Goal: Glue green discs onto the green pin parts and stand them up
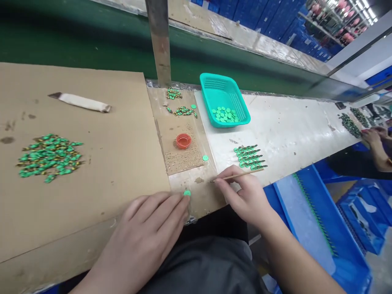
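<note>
My left hand [153, 228] rests at the front edge of the bench, its fingers close together and bent. At its fingertips is a small round green disc [187, 193], held against the bench; the thumb is mostly hidden. In my right hand [245, 192] a thin wooden stick [241, 174] is pinched, its tip pointing left above the bench. Beyond both hands a small red cup [183, 141] of liquid stands on a speckled cardboard piece [174, 161]. Another green disc [205, 158] lies by that cardboard's right edge.
A turquoise basket [243, 104] contains green discs. Rows of discs with dark twisted pieces [250, 157] lie right. A green-and-gold pile [50, 157] and a white-wrapped, dark-tipped tool [84, 102] lie left. A metal post [159, 41] stands behind; another person's hands [372, 136] work far right.
</note>
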`<state>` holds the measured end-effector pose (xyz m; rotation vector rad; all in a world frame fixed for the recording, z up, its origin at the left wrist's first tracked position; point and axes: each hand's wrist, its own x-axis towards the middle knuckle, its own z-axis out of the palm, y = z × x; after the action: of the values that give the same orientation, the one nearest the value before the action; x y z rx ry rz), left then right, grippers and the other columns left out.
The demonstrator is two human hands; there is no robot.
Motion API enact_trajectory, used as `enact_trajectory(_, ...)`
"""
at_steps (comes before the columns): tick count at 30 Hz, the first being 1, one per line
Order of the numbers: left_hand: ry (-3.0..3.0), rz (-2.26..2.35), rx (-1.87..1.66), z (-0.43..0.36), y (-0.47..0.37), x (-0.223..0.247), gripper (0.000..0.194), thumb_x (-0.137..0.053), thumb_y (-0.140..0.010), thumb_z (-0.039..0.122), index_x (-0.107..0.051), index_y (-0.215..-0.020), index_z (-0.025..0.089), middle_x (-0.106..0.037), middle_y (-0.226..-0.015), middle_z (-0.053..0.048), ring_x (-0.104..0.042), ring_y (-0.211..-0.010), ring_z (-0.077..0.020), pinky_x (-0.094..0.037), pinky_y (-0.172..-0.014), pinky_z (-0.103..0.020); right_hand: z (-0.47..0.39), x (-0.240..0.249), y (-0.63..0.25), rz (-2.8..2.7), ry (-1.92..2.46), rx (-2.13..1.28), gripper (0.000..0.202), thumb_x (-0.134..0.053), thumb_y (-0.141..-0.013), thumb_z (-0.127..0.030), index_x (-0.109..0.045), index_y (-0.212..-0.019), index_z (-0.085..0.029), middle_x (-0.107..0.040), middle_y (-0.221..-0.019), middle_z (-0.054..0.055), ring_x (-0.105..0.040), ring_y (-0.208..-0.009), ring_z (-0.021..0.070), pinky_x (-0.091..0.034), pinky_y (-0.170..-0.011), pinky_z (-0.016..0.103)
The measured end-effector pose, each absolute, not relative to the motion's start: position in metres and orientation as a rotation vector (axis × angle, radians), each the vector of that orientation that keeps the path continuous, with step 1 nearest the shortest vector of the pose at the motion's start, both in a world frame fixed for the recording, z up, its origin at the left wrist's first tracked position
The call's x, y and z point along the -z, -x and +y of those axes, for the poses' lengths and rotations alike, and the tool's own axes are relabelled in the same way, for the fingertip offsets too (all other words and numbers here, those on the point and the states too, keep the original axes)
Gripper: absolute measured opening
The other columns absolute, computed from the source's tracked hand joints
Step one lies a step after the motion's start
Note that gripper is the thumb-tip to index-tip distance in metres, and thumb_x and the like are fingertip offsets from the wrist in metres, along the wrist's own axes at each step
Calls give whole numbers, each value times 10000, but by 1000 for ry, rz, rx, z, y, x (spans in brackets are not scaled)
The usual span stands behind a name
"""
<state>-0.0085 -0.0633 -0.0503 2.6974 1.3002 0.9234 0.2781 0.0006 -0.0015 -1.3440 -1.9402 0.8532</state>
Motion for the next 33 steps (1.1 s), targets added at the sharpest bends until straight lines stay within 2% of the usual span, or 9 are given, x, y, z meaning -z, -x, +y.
enact_trajectory(3, -2728, 1237, -927, -63, 11, 56, 403, -578, -1164, 159, -831, -1448, 294, -907, -1355, -42, -814, -1185, -301, -579, -1033, -490, 0, 5, -273, -1732, 1421, -936, 229, -772, -1135, -357, -741, -929, -260, -834, -823, 23, -807, -720, 186, -646, -681, 291)
enact_trajectory(9, -2824, 1215, -926, -61, 12, 61, 478, -482, -1101, 58, -838, -1375, 222, -901, -1332, -55, -772, -1213, -308, -530, -1076, -518, 17, 1, -253, -1423, 1309, -1151, 354, -870, -1105, -547, -707, -978, -260, -836, -773, -7, -824, -672, 167, -710, -676, 286)
enact_trajectory(16, -2839, 1284, -977, -63, 11, 66, 426, -488, -1142, 78, -866, -1273, 224, -900, -1395, -45, -742, -1249, -314, -495, -1047, -535, 37, 4, -239, -1276, 1225, -1269, 548, -930, -1030, -695, -584, -923, -284, -798, -682, -55, -757, -556, 147, -672, -581, 270)
enact_trajectory(21, -2777, 1322, -1027, -71, 7, 82, 370, -537, -1175, 170, -877, -1317, 211, -890, -1446, -76, -729, -1306, -338, -489, -1110, -562, 58, 4, -224, -1416, 1202, -967, 446, -870, -1116, -585, -607, -914, -287, -783, -692, -53, -741, -571, 137, -629, -592, 265)
enact_trajectory(24, -2696, 1387, -1113, -78, 4, 97, 335, -635, -1170, 264, -862, -1410, 207, -873, -1486, -92, -735, -1375, -324, -484, -1254, -538, 80, 7, -211, -1649, 1125, -659, 375, -800, -1175, -487, -631, -911, -282, -724, -715, -58, -700, -599, 129, -575, -616, 276)
enact_trajectory(28, -2619, 1356, -1189, -85, 3, 111, 377, -720, -1142, 319, -838, -1474, 185, -795, -1642, -122, -693, -1544, -320, -397, -1444, -513, 102, 13, -197, -1931, 984, -377, 370, -733, -1217, -379, -619, -883, -268, -639, -740, -72, -612, -607, 106, -494, -618, 265)
enact_trajectory(33, -2624, 1379, -1194, -90, 2, 114, 368, -798, -1102, 327, -852, -1435, 177, -775, -1667, -129, -649, -1605, -338, -372, -1487, -524, 105, 17, -192, -2027, 986, -230, 375, -723, -1216, -302, -588, -868, -266, -599, -742, -71, -564, -621, 107, -464, -621, 261)
